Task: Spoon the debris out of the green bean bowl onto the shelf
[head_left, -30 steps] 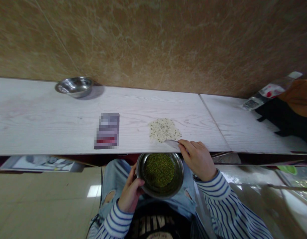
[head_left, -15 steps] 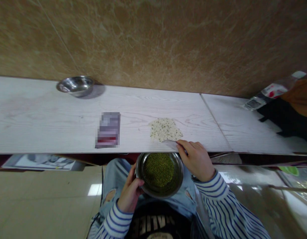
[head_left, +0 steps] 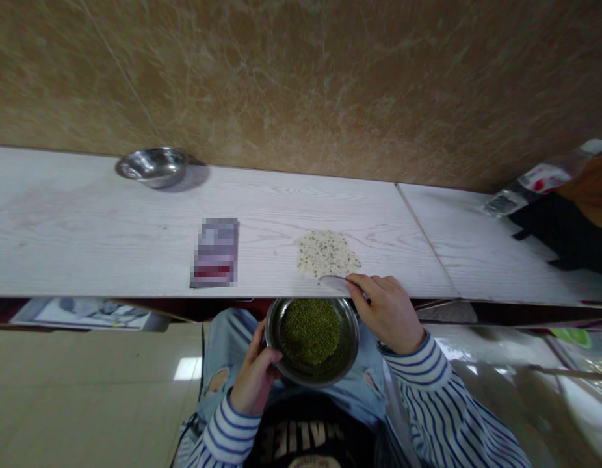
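Note:
My left hand (head_left: 256, 375) grips the rim of a steel bowl (head_left: 352, 354), thumb on top and fingers beneath. Green mung beans (head_left: 311, 333) fill its bottom, and it sits over my lap against the table's front edge. In my right hand (head_left: 385, 310), between thumb and fingers, is a metal spoon (head_left: 333, 281), whose thin curved end lies near the table edge. Touching or just beside the spoon is a spread pile of white rice grains mixed with dark green beans (head_left: 326, 252). My fingers hide the spoon's handle.
On the white table (head_left: 266, 195) lies a flat phone-like object (head_left: 216, 252) with a pixelated face. A second steel bowl (head_left: 152, 167) stands near the brown wall. At right are a plastic bottle (head_left: 539, 182) and a black item (head_left: 569, 227). Papers (head_left: 91, 313) show below the tabletop.
The view has shifted slightly, so the tabletop things appear a little further right. My hands, the bowl and the spoon hold nearly the same places.

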The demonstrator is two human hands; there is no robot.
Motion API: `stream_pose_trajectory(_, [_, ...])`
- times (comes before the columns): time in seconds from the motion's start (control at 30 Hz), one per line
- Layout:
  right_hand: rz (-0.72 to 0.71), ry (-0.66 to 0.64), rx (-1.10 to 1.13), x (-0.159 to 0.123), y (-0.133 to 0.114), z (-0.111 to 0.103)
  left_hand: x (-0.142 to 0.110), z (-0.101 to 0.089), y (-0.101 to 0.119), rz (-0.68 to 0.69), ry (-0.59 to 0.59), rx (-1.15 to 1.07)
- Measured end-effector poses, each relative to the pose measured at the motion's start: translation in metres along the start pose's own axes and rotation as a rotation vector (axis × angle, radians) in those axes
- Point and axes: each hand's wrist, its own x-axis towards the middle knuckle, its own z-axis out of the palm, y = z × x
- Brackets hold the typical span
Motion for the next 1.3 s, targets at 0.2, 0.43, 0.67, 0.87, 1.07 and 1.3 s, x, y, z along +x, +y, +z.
stream_pose_trajectory(0.2, [-0.004, 0.019, 0.022, -0.002, -0.002, -0.003, 0.002, -0.001, -0.002, -0.002, 0.005, 0.0])
stream_pose_trajectory(0.43, [-0.036, -0.005, 0.046, -0.005, -0.006, -0.003, -0.001, 0.0, 0.001, 0.013, -0.008, -0.001])
stream_pose_trajectory(0.67, [-0.081, -0.078, 0.1, -0.005, -0.011, -0.009, -0.001, 0.002, 0.001, 0.007, -0.011, -0.006])
stream_pose_trajectory(0.87, [-0.011, -0.029, 0.098, -0.014, 0.0, -0.007, 0.0, 0.001, 0.001, 0.012, -0.025, -0.014])
stream_pose_trajectory(1.07, [0.006, 0.025, 0.058, -0.01, -0.007, 0.0, 0.002, 0.002, 0.0, -0.013, -0.012, 0.032])
stream_pose_trajectory(1.3, [0.08, 0.043, 0.173, 0.009, -0.035, 0.018, 0.002, -0.003, 0.002, 0.001, 0.016, 0.009])
